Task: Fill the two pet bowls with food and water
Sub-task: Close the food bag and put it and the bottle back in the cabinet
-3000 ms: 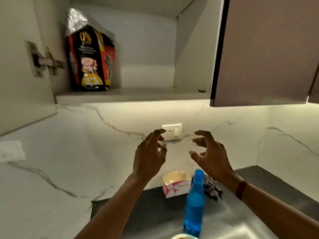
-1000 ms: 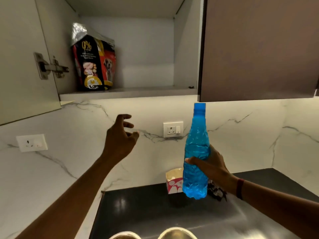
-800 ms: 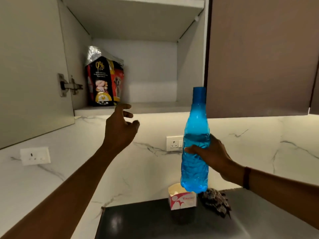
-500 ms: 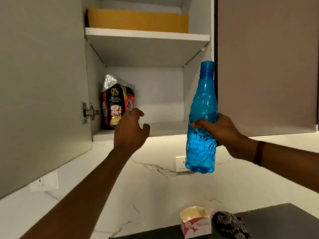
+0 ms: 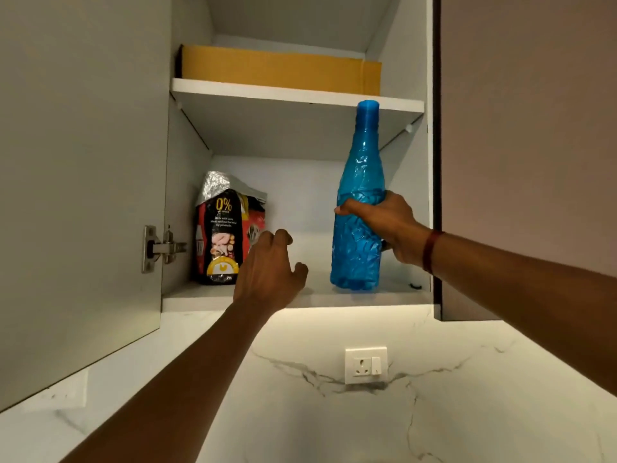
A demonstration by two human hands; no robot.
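My right hand (image 5: 387,225) grips a tall blue plastic bottle (image 5: 359,202) round its middle and holds it upright inside the open wall cabinet, its base at or just above the lower shelf (image 5: 300,295). A black and red pet food bag (image 5: 227,235) with a crumpled silver top stands at the shelf's left. My left hand (image 5: 270,269) hovers in front of the shelf edge just right of the bag, fingers loosely curled, holding nothing. The pet bowls are out of view.
The cabinet door (image 5: 80,182) stands open on the left with its hinge (image 5: 160,248) showing. A yellow cardboard box (image 5: 277,70) lies on the upper shelf. A closed brown cabinet (image 5: 527,145) is at the right. A wall socket (image 5: 365,364) sits in the marble backsplash below.
My right hand picked the blue bottle up from the counter and raised it into the cabinet. My left hand rose toward the pet food bag. The view tilted upward, losing the counter.
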